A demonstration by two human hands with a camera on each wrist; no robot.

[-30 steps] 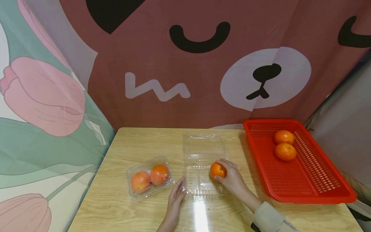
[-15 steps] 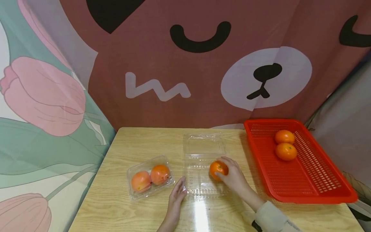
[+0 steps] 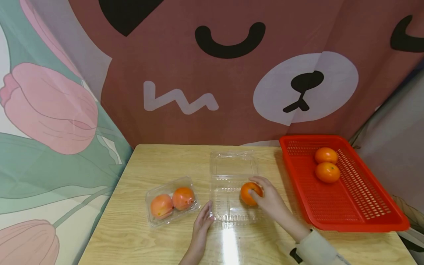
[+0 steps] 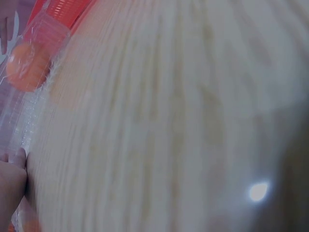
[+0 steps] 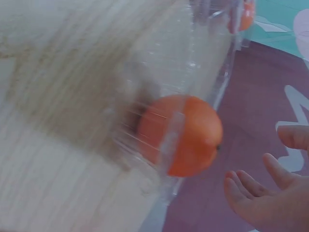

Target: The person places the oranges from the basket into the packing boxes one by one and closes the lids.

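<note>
Red plastic marked the basket, where 2 oranges were left unpacked. Beside it, the clear container was judged half filled, its lid not yet closed. The lidded box was already filled with 2 fruits. The container's edge was touched by the left hand, fingers nearly straight; the right hand was held, fingers apart, just off 1 orange seated in the container's right side.

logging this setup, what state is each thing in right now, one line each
Middle clear box: lid folded open, one orange inside
Left clear box: appears closed, two fruits inside
Red basket: open-topped, two oranges inside, close together
Left grip: fingers against the middle clear box's left edge
Right grip: fingers spread near the orange, not closed on it
</note>
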